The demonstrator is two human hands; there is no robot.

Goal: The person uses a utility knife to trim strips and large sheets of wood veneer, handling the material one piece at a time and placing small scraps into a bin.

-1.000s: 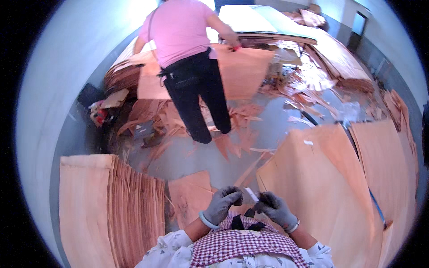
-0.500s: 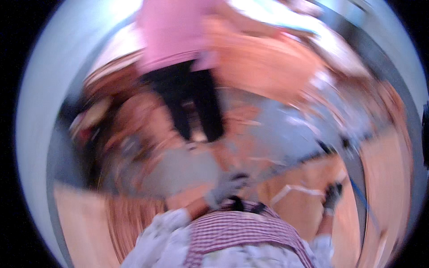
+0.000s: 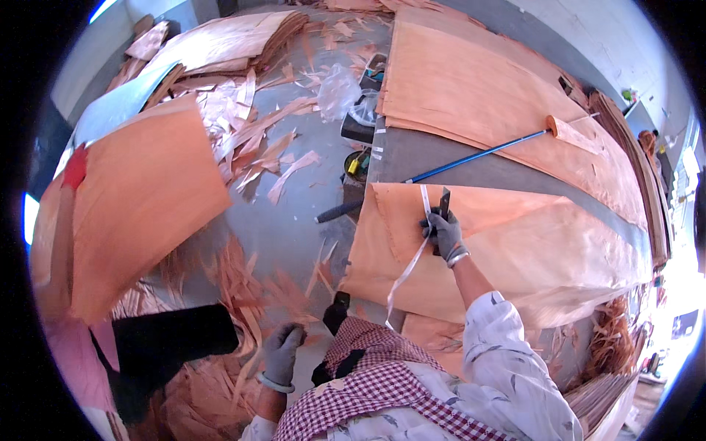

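My right hand (image 3: 444, 237), gloved in grey, grips a dark blade-like tool (image 3: 444, 202) and a white measuring tape or strip (image 3: 404, 270) over a peach veneer sheet (image 3: 485, 272) with a folded corner. The strip dangles down toward my checked apron (image 3: 382, 397). My left hand (image 3: 283, 353), also grey-gloved, is raised low in the middle of the view with curled fingers; I cannot make out whether anything is in it. A long blue-handled tool (image 3: 478, 153) lies diagonally just beyond the sheet, across another veneer stack (image 3: 485, 73).
At left, a co-worker in pink (image 3: 77, 367) holds a large veneer sheet (image 3: 140, 198) with a red-gloved hand (image 3: 73, 167). Veneer scraps (image 3: 243, 287) litter the grey floor (image 3: 272, 220). A plastic bag (image 3: 334, 92) lies near dark containers. More stacks (image 3: 220, 40) stand at back left.
My view has swung right, so the co-worker now appears at far left. My right hand has moved up and forward from near the apron onto the veneer, with the strip trailing from it.
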